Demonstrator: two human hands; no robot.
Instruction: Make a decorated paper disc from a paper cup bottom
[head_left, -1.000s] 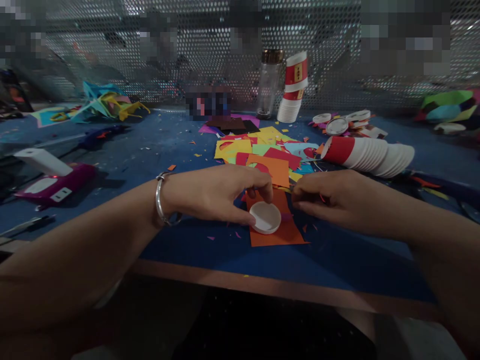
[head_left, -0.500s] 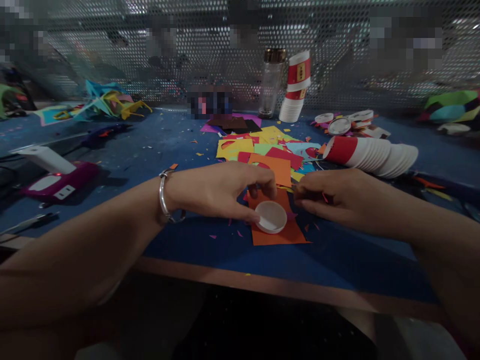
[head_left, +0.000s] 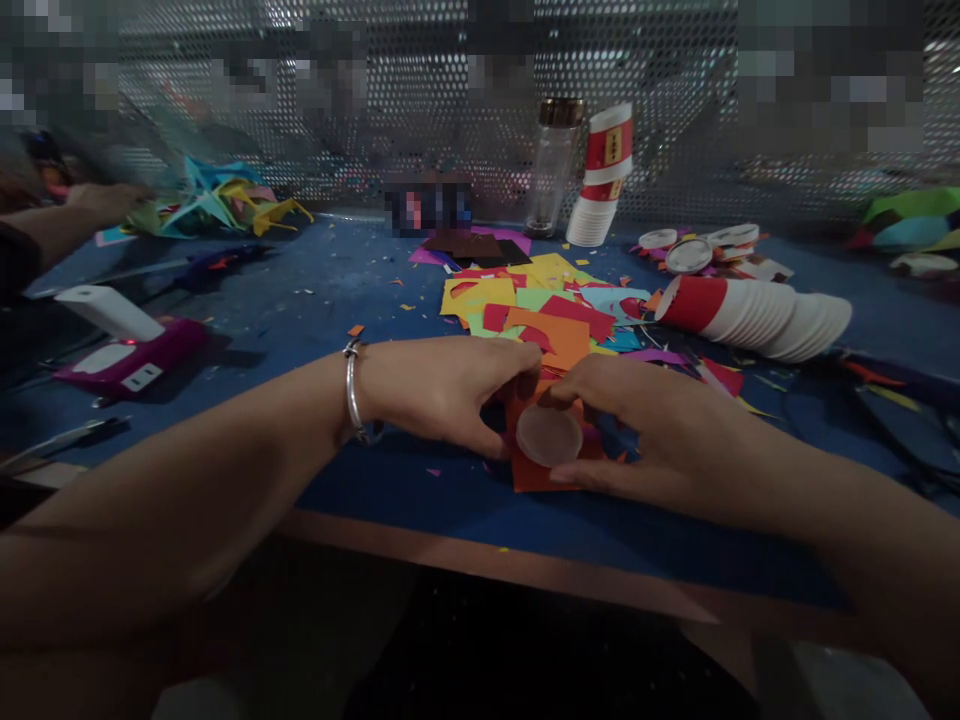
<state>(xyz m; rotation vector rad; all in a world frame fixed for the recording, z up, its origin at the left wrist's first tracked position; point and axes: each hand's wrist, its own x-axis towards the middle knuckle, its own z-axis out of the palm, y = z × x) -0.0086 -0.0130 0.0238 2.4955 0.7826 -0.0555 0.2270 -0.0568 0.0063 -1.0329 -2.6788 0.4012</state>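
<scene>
A shallow round white lid (head_left: 550, 436) lies on an orange paper sheet (head_left: 534, 478) near the table's front. My right hand (head_left: 660, 430) reaches around it from the right, forefinger at its far rim and thumb at its near rim. On the other side is my left hand (head_left: 442, 390), wearing a silver bangle, with thumb and fingers apart. Its thumb tip is close to the lid's left edge; whether they touch I cannot tell. Just beyond my fingers lies an orange sheet with a cut-out (head_left: 562, 340).
Coloured paper scraps (head_left: 480, 295) lie ahead. Stacked paper cups (head_left: 772, 312) rest on their side at right. A glass bottle (head_left: 546, 180) and upright cups (head_left: 600, 180) stand behind. At left are a purple power strip (head_left: 135, 360) and another person's hand (head_left: 109, 200).
My right hand has moved left and now spans the lid. My left thumb has drawn back slightly from the lid. Another person's arm has come into view at the far left.
</scene>
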